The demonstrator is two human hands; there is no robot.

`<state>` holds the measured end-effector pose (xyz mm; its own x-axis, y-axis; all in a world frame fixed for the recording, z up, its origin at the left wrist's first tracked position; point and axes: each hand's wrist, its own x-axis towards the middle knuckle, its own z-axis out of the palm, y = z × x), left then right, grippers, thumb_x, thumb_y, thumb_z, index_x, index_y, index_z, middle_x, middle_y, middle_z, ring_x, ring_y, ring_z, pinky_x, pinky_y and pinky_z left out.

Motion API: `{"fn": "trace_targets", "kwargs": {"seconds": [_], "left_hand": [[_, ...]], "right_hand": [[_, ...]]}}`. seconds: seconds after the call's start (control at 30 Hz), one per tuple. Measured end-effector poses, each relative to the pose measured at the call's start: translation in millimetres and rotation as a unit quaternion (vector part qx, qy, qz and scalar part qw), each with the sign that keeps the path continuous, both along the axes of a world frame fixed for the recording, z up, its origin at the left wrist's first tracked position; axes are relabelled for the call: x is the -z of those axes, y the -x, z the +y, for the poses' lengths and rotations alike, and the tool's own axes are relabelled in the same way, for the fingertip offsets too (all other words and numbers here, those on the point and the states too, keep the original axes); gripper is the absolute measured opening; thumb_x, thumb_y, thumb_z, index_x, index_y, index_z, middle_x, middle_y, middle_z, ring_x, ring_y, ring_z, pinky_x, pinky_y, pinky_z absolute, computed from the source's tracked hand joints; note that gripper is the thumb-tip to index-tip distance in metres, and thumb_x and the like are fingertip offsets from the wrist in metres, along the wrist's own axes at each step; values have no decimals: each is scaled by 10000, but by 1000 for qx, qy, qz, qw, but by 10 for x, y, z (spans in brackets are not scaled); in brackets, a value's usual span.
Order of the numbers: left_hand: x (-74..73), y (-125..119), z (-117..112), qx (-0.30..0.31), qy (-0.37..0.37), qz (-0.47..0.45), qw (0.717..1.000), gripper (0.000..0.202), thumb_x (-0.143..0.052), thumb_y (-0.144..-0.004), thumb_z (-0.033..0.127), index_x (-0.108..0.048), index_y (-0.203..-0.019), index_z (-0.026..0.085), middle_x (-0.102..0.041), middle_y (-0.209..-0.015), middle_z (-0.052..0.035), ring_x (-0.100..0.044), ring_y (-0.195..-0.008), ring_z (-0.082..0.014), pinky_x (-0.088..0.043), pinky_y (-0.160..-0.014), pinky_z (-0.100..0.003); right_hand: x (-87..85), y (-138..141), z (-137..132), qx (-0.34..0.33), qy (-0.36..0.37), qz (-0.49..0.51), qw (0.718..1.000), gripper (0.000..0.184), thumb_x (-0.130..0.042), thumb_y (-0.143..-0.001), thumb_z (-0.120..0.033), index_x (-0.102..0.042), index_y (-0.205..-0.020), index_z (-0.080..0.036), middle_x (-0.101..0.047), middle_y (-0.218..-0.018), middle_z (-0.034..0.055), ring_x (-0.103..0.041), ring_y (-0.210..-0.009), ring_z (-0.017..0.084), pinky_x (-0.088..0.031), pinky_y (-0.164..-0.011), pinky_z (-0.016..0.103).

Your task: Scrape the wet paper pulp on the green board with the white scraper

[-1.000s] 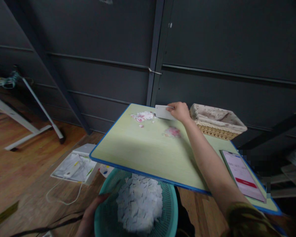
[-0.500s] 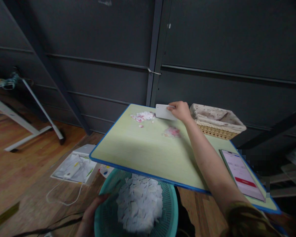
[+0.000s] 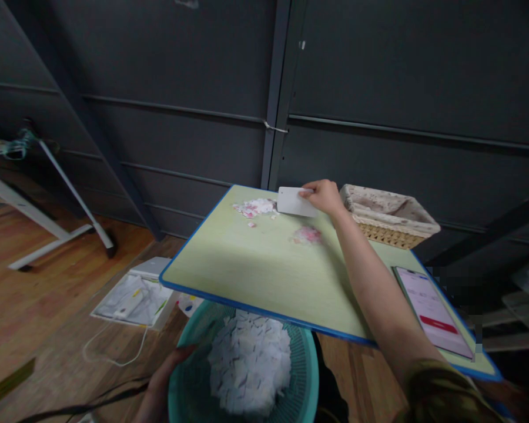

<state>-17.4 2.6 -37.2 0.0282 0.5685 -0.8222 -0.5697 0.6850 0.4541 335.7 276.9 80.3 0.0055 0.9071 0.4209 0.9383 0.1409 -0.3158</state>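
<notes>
My right hand (image 3: 324,197) pinches a flat white scraper-like card (image 3: 294,201) by its right end and holds it upright over the far part of the light green table (image 3: 229,264). A pile of white and pink paper scraps (image 3: 254,207) lies just left of the card. Nearer to me is a smaller pinkish patch of scraps (image 3: 307,235), apart from the card. Below the table's front edge, my left hand (image 3: 174,361) grips the rim of a teal plastic basket (image 3: 306,376). Inside it is a heap of white paper pieces (image 3: 251,364).
A cloth-lined wicker basket (image 3: 383,232) stands at the table's right rear, with a phone (image 3: 436,311) lying nearer. Left on the floor are an open white box (image 3: 132,299) and a cable (image 3: 114,363). A dark panelled wall (image 3: 194,70) rises behind the table.
The card has shifted very slightly to the left in my right hand. My left hand and the teal basket have stayed in place.
</notes>
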Motion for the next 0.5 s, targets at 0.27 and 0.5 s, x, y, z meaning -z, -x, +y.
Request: {"fn": "trace_targets", "kwargs": {"seconds": [0.27, 0.5], "left_hand": [[-21, -24, 1, -5, 0, 34, 999, 88, -708, -693, 204, -708, -766, 154, -813, -729, -95, -758, -729, -309, -549, -562, -342], [11, -10, -11, -8, -14, 34, 999, 76, -680, -715, 197, -714, -756, 143, -806, -689, -85, -746, -641, -269, -574, -605, -339]], "right_hand": [[79, 67, 23, -14, -10, 1, 1000, 320, -597, -840, -336, -755, -1071, -181, -740, -1060, 104, -669, -1025, 271, -475, -884, 339], [-39, 48, -38, -38, 17, -23, 999, 285, -619, -799, -259, -774, -1022, -172, -751, -1001, 117, -679, -960, 276, -498, -850, 355]]}}
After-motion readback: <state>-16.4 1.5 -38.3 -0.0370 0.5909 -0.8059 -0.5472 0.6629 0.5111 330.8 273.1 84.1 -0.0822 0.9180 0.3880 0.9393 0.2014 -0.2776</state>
